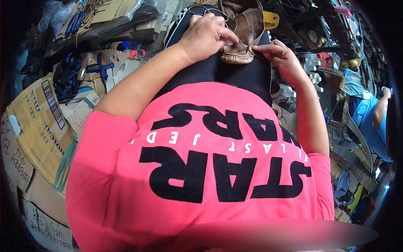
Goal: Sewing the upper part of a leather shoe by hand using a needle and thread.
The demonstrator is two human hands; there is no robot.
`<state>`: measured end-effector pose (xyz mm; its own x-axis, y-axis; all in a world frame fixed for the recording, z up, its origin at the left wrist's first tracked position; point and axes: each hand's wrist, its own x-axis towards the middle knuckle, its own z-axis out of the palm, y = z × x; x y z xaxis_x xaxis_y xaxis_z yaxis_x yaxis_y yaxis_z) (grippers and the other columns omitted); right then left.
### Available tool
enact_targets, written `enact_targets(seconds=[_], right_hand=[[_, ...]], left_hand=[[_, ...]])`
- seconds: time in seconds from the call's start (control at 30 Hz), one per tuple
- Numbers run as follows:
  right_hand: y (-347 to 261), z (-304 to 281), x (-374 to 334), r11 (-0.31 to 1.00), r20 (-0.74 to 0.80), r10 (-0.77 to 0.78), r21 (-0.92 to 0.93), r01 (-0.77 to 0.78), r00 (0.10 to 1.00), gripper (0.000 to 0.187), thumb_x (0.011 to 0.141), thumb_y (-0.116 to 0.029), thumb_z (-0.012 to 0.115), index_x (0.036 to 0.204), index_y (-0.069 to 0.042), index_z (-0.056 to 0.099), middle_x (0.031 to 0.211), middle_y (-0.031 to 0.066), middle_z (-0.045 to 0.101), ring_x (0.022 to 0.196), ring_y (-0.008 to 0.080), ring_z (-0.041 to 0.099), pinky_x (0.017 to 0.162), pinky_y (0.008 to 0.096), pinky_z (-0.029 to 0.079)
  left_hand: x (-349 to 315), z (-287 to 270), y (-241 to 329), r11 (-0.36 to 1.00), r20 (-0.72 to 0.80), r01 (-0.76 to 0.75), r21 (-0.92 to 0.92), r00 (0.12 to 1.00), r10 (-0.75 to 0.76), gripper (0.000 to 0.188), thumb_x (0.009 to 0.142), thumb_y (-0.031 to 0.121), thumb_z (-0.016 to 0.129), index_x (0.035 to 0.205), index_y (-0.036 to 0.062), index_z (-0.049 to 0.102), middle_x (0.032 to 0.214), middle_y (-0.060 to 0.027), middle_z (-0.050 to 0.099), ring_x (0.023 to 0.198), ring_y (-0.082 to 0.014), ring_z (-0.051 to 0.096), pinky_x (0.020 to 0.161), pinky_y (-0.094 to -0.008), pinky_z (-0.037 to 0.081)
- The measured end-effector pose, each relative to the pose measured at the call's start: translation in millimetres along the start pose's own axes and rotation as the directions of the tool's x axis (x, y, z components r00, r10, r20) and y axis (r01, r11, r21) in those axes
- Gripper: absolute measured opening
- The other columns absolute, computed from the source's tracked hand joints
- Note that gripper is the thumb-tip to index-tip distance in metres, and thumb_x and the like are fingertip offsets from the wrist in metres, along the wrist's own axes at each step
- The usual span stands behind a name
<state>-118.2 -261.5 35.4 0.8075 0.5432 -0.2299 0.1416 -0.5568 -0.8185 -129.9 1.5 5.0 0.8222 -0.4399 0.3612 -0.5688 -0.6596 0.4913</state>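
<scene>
A brown leather moccasin shoe (237, 57) lies across my dark-trousered lap, its gathered, stitched toe toward me. At the left side of its toe seam, my left hand (205, 35) is closed, fingertips pinching the leather edge. My right hand (280, 55) is closed at the seam's other side, thumb and forefinger pinched on a thin thread (248, 26). A fine light strand runs between the two fingertips; whether part of it is a needle, I cannot tell. Beside the shoe's opening shows a yellow piece (271, 20) with a hole.
Left of me stand cardboard boxes (40, 126) and blue-black straps (67, 77). Blue-handled scissors (75, 22) lie on a cardboard-topped surface at the far left. On the right are clear plastic bottles (311, 63), and another person in blue clothing (369, 119) sits at the edge.
</scene>
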Motion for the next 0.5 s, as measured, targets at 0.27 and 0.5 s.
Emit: enact_targets(seconds=[0.27,0.5], right_hand=[[-5.7,-7.4,12.4,1.000,0.062,-0.013,-0.017,0.014,0.998,0.032,0.083,0.009,0.053,0.103,-0.011,0.070,0.099,0.0050,0.058,0.097,0.0160,0.057,0.089,0.0247,0.044],[-0.6,-7.7,11.4,0.999,0.065,-0.014,0.045,0.011,0.998,0.035,0.082,0.009,0.053,0.105,-0.012,0.070,0.094,0.0026,0.056,0.093,0.0136,0.056,0.086,0.0235,0.043]], left_hand=[[2.0,1.1,2.7,0.999,0.074,0.041,0.036,0.996,-0.043,0.013,0.077,0.026,0.066,0.086,0.0311,0.073,0.079,0.0038,0.054,0.091,-0.0180,0.052,0.082,-0.0392,0.032],[3.1,1.6,3.3,0.998,0.097,0.037,0.054,0.994,-0.042,0.013,0.077,0.028,0.066,0.087,0.0319,0.073,0.077,0.0046,0.056,0.090,-0.0168,0.052,0.082,-0.0388,0.032]])
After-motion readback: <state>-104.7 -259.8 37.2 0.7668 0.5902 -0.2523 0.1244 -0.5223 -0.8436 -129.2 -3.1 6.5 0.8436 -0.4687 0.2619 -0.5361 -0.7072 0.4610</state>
